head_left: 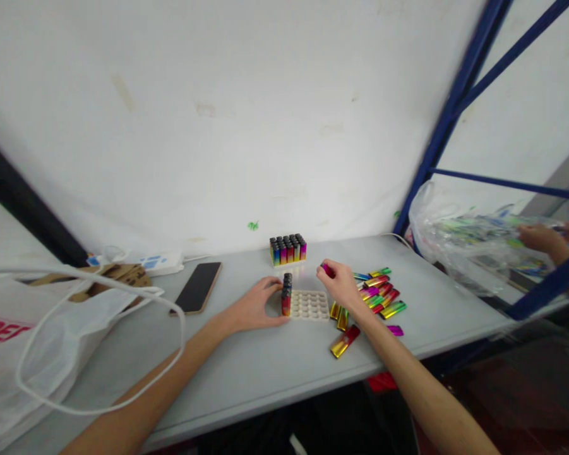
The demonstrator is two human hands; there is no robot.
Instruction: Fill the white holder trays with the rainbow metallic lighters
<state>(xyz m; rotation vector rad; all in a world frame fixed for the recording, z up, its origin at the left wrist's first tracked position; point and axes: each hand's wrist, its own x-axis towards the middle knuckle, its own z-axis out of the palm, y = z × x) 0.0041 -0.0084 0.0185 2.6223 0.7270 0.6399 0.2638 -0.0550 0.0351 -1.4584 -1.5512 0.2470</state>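
My left hand (261,304) curves round the left end of a pale tray (316,306) with round holes, its thumb at the near corner and its fingers towards the far corner. A single row of lighters (287,303) with black tops and shiny red and yellow bodies stands upright along that end. Above the tray's right side, my right hand (341,282) is closed on a lighter (328,270), of which only a purple-red part shows. Loose shiny lighters (377,296) in red, gold, green and purple lie heaped beneath and beyond my right wrist.
A filled block of upright lighters (288,250) stands near the wall. To the left are a phone (197,287), a power strip (161,263), a white cable (183,316) and a plastic bag (42,341). Beyond the blue frame (448,120), another person's hands (544,240) are at a clear plastic bag.
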